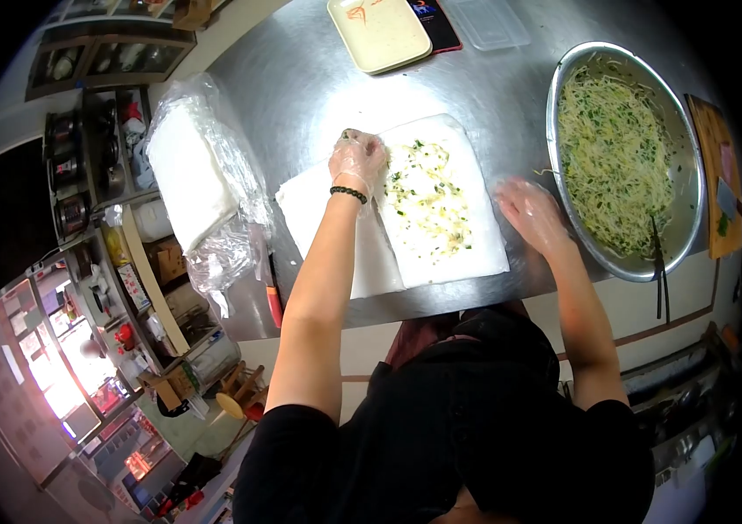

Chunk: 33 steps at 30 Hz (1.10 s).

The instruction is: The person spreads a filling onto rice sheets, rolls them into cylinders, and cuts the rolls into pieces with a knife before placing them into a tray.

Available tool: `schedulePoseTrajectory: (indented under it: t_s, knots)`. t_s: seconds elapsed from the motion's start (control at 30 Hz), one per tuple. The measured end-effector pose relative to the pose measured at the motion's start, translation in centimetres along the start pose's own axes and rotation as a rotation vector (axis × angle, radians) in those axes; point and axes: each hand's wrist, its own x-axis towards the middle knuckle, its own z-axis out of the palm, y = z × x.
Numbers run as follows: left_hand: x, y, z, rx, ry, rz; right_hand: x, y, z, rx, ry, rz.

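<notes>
Two stacks of thin white sheets lie side by side on the table. Shredded filling with green bits (430, 196) is spread thinly over the right-hand sheet (486, 249); the left sheet (318, 205) is bare where it shows. My left hand (358, 159), in a clear plastic glove, is closed at the inner edges of both, with a green bit showing near its fingertips; what it grips is hidden. My right hand (532, 212), also gloved, rests over the steel table between the sheets and the large metal bowl (697, 188), fingers stretched out, holding nothing visible. Shredded vegetable mix (615, 162) fills the bowl.
Black chopsticks (660, 279) lean over the bowl's near rim. A plastic-wrapped white stack (187, 170) and a red-handled tool (275, 306) lie left. Across the steel table (292, 79) are a cream tray (375, 35) and a clear lid (489, 22). A wooden board (710, 131) stands right.
</notes>
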Motion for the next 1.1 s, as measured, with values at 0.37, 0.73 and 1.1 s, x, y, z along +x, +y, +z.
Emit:
schedulePoseTrajectory:
  t_s: [0.37, 0.73, 1.1]
  knots:
    - [0.1, -2.1, 1.2, -0.155, 0.026, 0.065, 17.2, -7.9, 5.8, -0.056, -0.116, -0.353]
    - [3.3, -3.9, -2.1, -0.147, -0.229, 0.380, 18.2, -8.7, 7.4, -0.028, -0.189, -0.312]
    - [4.2, -3.3, -3.9, 0.343, -0.312, 0.944, 17.1, -8.6, 5.5, -0.025, -0.267, -0.354]
